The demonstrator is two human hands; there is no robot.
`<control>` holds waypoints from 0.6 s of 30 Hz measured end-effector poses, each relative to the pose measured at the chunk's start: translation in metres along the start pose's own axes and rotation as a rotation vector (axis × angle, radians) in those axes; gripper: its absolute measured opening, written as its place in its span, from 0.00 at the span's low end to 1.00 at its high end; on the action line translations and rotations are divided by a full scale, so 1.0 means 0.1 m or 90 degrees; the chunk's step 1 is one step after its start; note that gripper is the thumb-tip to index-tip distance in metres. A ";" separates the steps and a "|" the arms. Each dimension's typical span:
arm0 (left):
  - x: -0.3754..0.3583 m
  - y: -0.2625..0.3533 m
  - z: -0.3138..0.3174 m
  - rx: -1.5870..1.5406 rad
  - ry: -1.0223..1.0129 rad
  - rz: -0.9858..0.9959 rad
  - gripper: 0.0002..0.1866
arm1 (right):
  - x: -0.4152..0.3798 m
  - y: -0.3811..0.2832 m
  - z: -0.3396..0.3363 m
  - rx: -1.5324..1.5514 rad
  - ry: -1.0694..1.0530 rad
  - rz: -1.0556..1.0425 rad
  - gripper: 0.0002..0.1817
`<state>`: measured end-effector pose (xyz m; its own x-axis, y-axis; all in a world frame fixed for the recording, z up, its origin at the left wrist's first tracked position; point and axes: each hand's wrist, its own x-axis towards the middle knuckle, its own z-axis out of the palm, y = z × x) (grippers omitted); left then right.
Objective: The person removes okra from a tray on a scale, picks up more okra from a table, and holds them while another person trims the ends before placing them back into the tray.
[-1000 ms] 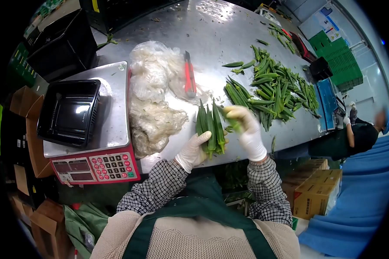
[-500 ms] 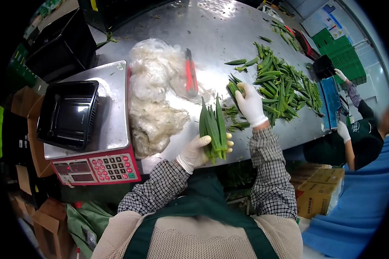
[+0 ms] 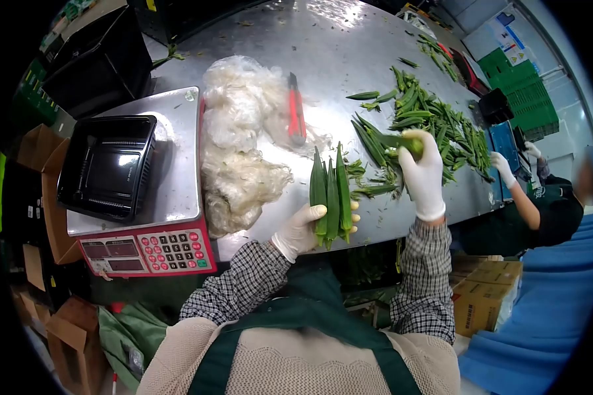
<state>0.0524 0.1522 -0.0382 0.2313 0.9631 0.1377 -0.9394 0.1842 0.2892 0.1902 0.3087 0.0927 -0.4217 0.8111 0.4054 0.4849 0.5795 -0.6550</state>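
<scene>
Left hand (image 3: 304,227), white-gloved: closed around the stem ends of a bunch of okra (image 3: 329,191), the pods standing upright with tips pointing away from the person, held over the near edge of the tabletop (image 3: 349,59).

Right hand (image 3: 423,172), white-gloved: fingers curled around a single okra pod (image 3: 402,142), lifted just above the loose pods.

Beyond and to the right of the right hand: a pile of loose okra (image 3: 435,125) spread across the tabletop, a few pods lying between the two hands.

Left of the left hand: a heap of clear plastic bags (image 3: 240,141), with a red utility knife (image 3: 296,112) lying at its far right edge.

Further left: a weighing scale (image 3: 178,171) with red keypad, carrying a black plastic tray (image 3: 105,168).

Far right of the right hand: another person's gloved hand (image 3: 501,166) at the tabletop edge, and green crates (image 3: 524,99) beyond.
</scene>
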 end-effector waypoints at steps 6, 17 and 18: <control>0.00 0.03 0.08 -0.079 0.038 0.033 0.30 | -0.78 -0.26 0.21 0.208 -0.023 -0.136 0.18; 0.01 0.05 0.10 -0.067 0.044 0.053 0.29 | -1.23 -0.21 0.37 0.421 -0.053 0.100 0.22; 0.01 0.06 0.10 -0.057 0.046 0.045 0.30 | -1.21 -0.22 0.38 0.423 -0.051 0.123 0.22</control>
<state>0.0496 0.1525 -0.0273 0.1483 0.9852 0.0859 -0.9722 0.1293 0.1953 0.2018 0.1943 0.0340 -0.4422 0.8718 0.2107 -0.0043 0.2328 -0.9725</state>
